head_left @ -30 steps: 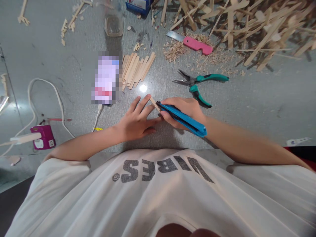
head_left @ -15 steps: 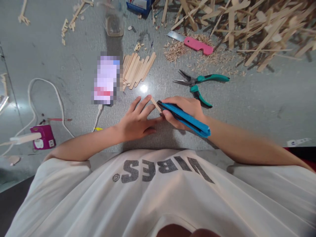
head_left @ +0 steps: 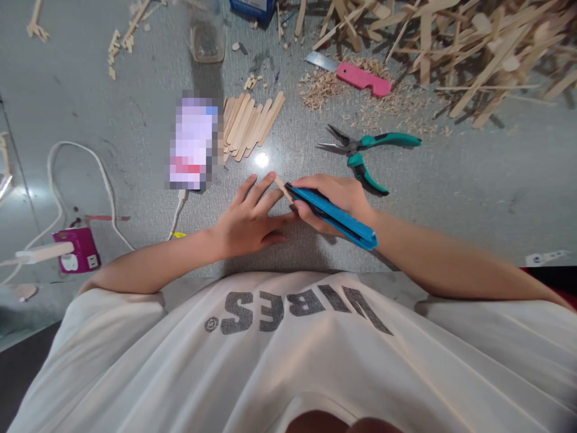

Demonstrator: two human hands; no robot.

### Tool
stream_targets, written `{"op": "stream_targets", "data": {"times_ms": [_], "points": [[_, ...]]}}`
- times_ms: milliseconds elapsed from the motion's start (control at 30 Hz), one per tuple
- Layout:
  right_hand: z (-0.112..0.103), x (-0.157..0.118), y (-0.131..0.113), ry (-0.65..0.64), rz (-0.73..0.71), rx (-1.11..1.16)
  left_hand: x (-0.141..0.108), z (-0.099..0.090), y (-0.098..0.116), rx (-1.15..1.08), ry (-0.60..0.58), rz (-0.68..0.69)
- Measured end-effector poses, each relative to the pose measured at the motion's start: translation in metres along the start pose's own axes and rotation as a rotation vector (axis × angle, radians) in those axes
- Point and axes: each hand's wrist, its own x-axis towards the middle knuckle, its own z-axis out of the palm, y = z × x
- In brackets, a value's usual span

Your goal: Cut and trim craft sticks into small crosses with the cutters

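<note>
My right hand [head_left: 336,201] is closed around a blue utility knife [head_left: 340,218], whose tip rests at a short wooden stick [head_left: 283,187]. Flat on the grey table [head_left: 252,262], my left hand [head_left: 252,219] has its fingers spread, with fingertips touching the stick's upper end and its lower side. The knife's blade is too small to make out. Beyond my left hand lies a row of wooden sticks [head_left: 246,127], beside a blurred phone [head_left: 193,144].
Green-handled pliers [head_left: 354,146] lie open beyond my right hand. Farther back are a pink knife [head_left: 363,78], wood shavings [head_left: 321,90] and a large stick pile [head_left: 478,54]. A white cable [head_left: 110,186] and a purple adapter [head_left: 77,249] are at left.
The back end of the blue knife has shifted slightly to the left in my right hand. My left hand and the stick stay nearly in place; the whole view has shifted a little.
</note>
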Motion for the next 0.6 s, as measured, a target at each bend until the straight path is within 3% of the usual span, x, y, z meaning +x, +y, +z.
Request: {"op": "stream_targets", "data": {"times_ms": [300,600], "points": [[-0.0015,-0.003,0.0017,-0.017,0.023,0.049,0.0003,-0.0023,0.0001,-0.048,-0.074,-0.026],[0.0001,-0.0024,0.002,0.007,-0.044,0.015,0.0,-0.0029,0.0008,-0.003,-0.049,-0.006]]}}
